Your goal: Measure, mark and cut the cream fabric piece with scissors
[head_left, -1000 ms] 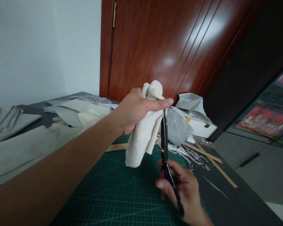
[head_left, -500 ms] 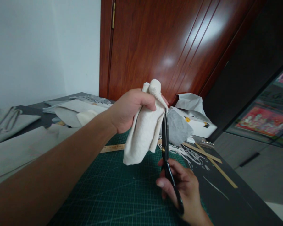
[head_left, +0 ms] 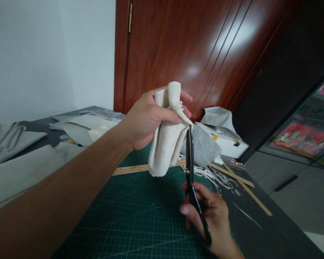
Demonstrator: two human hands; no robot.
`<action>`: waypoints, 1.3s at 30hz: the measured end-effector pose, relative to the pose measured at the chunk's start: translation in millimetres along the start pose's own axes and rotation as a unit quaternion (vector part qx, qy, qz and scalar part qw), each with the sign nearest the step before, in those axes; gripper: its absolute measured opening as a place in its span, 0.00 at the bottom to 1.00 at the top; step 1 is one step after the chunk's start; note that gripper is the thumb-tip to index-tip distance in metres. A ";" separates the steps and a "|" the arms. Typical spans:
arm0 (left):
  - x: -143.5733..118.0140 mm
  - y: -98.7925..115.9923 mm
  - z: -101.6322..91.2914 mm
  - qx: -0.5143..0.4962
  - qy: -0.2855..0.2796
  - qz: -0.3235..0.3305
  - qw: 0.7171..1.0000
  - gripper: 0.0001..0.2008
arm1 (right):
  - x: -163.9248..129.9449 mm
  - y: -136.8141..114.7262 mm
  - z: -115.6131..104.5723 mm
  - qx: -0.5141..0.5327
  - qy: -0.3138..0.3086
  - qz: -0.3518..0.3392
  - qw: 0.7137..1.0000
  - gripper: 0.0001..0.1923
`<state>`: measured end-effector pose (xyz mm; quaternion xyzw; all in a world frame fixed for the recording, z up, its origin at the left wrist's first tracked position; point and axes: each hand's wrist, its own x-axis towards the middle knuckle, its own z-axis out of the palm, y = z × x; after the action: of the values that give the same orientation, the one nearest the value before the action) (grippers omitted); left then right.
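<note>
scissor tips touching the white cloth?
Touching. Head view: tips of the scissors meet the pointed edge of the white cloth below the left hand.

The left hand (head_left: 148,120) covers the middle of the white cloth (head_left: 166,144), so its folds there cannot be read. The handles of the black scissors (head_left: 190,169) sit buried in the right hand (head_left: 209,216) — the loops barely show, and the wrist runs off the bottom edge. The wooden ruler (head_left: 129,168) passes behind the cloth; its markings are too small to read. The picture (head_left: 299,138) at far right is cut by the edge — its figures blurred.
</note>
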<state>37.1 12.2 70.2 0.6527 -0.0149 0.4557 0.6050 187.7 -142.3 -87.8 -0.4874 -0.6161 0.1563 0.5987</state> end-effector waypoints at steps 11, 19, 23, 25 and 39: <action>-2.4 7.2 3.8 -0.041 -0.034 0.002 0.999 0.18 | -2.0 0.3 2.5 -0.013 0.000 -0.011 1.000 0.14; -4.0 8.8 2.9 -0.021 0.000 -0.013 1.000 0.09 | -0.3 -1.1 0.7 -0.001 0.001 -0.005 1.000 0.13; -4.5 10.8 1.0 -0.028 -0.003 -0.004 1.000 0.12 | -1.0 -0.5 0.6 -0.002 0.000 -0.002 1.000 0.14; -5.0 11.8 -0.8 -0.020 0.001 -0.006 1.000 0.14 | -1.3 0.3 0.4 -0.002 0.000 -0.001 1.000 0.15; -5.2 11.2 -6.4 -0.014 0.005 -0.041 0.999 0.06 | -0.8 0.7 0.9 -0.018 -0.018 -0.014 1.000 0.18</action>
<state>24.0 11.6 74.7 0.6419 0.0089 0.4338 0.6322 187.1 -142.2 -89.1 -0.4863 -0.6366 0.1459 0.5805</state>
